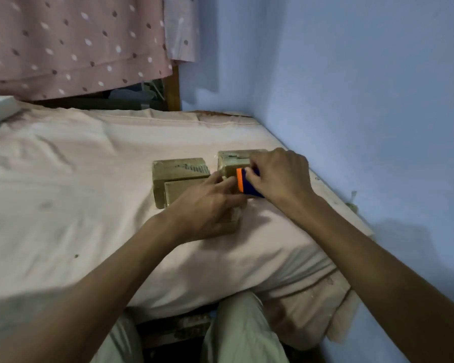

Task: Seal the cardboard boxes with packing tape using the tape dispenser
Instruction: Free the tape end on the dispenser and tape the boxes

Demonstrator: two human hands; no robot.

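The right hand (278, 176) held the blue tape dispenser (248, 183) (orange stripe) tight, the left hand (207, 205) pinched beside it, over a box (233, 159).

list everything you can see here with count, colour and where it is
cardboard boxes: three, brown; left box on the bed, far box beside it to the right, near box mostly hidden under the left hand
tape dispenser: one, dark blue with an orange band, held over the boxes
bed sheet: one, pale pink, covers the bed
curtain: one, pink with light and dark spots, behind the bed
wall: blue, right of the bed
trousers: pale, at the bottom edge
left hand: one, fingers at the dispenser's orange end, resting over the near box
right hand: one, grips the dispenser
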